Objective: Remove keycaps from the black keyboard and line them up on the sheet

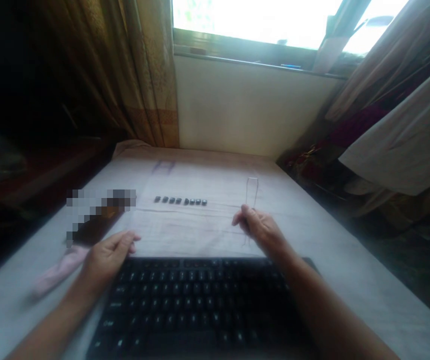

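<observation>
As I look down from the head view, the pale cloth-covered surface takes up most of my picture, running back to a plain wall under a glaring window. A gold-brown curtain hangs on the left, and a white cloth hangs on the right.

Nearest me lies a black keyboard, its right part too dark for me to read the keys. My right arm reaches over its right side, and my right hand is above the surface just past its far edge. My left hand is by its far left corner, fingers curled; I cannot tell whether that grip has anything in it or whether it touches the keyboard.

Beside the left hand I see a dark brown object, partly masked by pixel blocks, and a pink cloth. My right grip is pinched together on a thin wire tool, its squared loop pointing away from me. Smallest are eight black pieces, lined up in a row beyond the keyboard, between the two hands.
</observation>
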The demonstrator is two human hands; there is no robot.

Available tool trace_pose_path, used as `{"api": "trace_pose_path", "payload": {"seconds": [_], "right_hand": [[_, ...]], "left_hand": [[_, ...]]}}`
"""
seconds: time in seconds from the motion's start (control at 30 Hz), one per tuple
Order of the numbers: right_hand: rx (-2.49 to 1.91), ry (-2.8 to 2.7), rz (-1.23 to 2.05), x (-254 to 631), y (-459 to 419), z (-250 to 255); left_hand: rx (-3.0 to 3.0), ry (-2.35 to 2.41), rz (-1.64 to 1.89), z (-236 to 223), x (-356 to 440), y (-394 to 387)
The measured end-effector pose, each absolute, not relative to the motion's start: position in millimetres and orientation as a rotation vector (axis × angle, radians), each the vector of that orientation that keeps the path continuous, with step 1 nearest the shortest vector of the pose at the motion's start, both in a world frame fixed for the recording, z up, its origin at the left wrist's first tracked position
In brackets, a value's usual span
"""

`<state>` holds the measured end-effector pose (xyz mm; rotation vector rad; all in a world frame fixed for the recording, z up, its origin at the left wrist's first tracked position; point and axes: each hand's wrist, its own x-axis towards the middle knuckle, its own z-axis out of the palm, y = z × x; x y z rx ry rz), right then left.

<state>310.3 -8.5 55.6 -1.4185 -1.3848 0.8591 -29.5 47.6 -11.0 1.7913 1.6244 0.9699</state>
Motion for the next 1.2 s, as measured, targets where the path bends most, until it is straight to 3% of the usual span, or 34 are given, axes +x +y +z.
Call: {"api": "trace_pose_path", "payload": {"seconds": [0.23, 0.87, 1.2], "right_hand": [[-1.492, -1.726, 1.244, 305.3, -18.2, 71.4], [-1.279, -2.321, 0.690, 285.5, -27.2, 61.9], [-1.379, -2.205, 0.689, 287.2, -34.4, 48.1]], "left_hand": [[1.827, 1.640, 0.940, -17.7, -36.9, 50.0], [1.890, 1.653, 0.889, -14.0, -33.4, 45.2], [1.977, 1.659, 0.861, -10.9, -29.5, 40.3]]}}
